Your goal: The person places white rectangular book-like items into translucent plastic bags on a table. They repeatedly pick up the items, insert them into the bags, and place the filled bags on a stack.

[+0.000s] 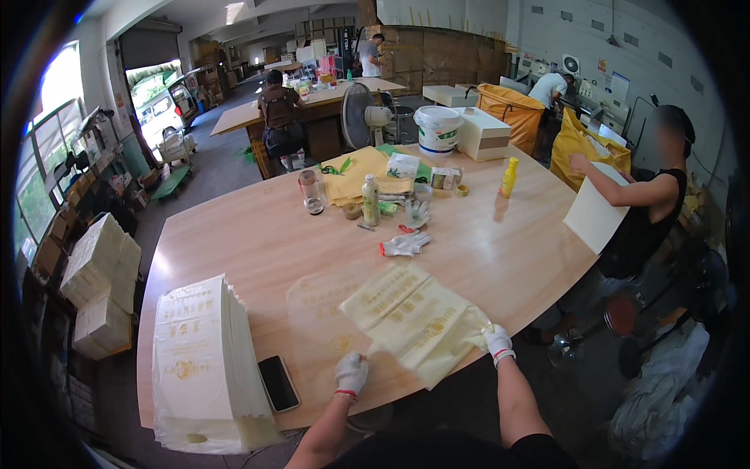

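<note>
"Why is this broad, pale wood-grain table [234, 227] loaded at its near-left corner?"

"A whitish, gold-printed plastic-bag stack [187, 352] sits there, presumably for easy reach."

"And the rectangular, pale yellow, gold-printed plastic sheaf [406, 313]?"

"By the near edge, right of a black rectangular phone [279, 383]."

"The hands?"

"White-gloved right hand [498, 342]: fingers clamped on the sheaf's bunched corner, probably steadying it. White-gloved left hand [351, 371]: fingers curled together (anything inside, I can't tell)."
</note>
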Demonstrator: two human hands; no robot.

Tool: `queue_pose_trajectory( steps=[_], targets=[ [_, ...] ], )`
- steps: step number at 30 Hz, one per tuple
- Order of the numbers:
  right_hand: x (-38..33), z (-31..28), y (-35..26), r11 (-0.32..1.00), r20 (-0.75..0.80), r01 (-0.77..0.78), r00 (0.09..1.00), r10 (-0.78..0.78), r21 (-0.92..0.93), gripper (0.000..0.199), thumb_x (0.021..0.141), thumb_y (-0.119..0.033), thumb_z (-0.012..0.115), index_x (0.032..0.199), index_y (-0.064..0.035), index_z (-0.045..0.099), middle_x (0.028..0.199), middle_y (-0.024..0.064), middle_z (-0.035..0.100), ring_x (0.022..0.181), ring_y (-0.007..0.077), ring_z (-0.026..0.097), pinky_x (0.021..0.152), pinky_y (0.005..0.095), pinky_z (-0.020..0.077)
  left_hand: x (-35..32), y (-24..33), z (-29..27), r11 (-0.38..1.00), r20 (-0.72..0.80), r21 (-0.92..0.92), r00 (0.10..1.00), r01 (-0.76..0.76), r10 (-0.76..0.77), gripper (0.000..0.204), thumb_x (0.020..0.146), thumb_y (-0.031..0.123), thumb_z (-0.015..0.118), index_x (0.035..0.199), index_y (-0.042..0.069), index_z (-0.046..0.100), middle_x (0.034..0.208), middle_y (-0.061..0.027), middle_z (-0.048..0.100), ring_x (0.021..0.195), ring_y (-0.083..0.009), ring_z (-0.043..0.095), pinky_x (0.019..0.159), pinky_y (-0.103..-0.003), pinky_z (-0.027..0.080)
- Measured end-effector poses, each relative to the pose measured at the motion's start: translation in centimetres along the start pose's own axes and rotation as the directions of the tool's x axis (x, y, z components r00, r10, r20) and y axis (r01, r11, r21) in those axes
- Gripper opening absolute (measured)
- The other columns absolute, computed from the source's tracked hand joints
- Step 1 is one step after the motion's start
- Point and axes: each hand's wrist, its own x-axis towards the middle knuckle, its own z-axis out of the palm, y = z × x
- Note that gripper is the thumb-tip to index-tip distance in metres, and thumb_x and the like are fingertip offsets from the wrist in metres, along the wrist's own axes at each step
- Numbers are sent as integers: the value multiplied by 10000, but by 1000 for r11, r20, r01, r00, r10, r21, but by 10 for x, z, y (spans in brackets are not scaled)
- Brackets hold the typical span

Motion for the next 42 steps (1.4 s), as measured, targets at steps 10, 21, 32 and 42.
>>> queue_pose_trajectory(
  steps=[10,21,32,42],
  targets=[
    [129,-80,33,944,-12,-108,993,117,311,182,812,-194,591,916,-45,591,734,89,617,532,186,595,387,302,482,60,72,-17,285,94,-928,891,240,-445,224,898,290,509,844,78,559,738,-7,554,627,-140,524,552,-289,436],
    [230,-123,151,947,93,38,993,-72,319,278,800,-244,608,949,-9,614,731,104,626,557,188,591,455,319,484,114,336,147,749,50,-651,991,125,-122,163,864,200,507,875,42,547,705,-50,536,683,-144,503,615,-302,422],
    [156,-180,118,740,399,-298,916,44,603,425,868,-373,526,1110,-25,558,846,83,621,636,159,594,451,269,468,72,434,295,972,423,-8,880,-234,215,289,814,366,516,909,105,598,950,-110,607,974,-302,543,863,-439,378],
    [161,-177,139,805,369,-119,920,-130,581,352,814,-181,634,1096,19,569,964,72,620,836,129,572,753,256,454,77,400,251,949,522,-277,805,-153,282,407,808,448,511,1025,112,585,1076,-161,565,1069,-327,498,912,-544,341]
  ],
)
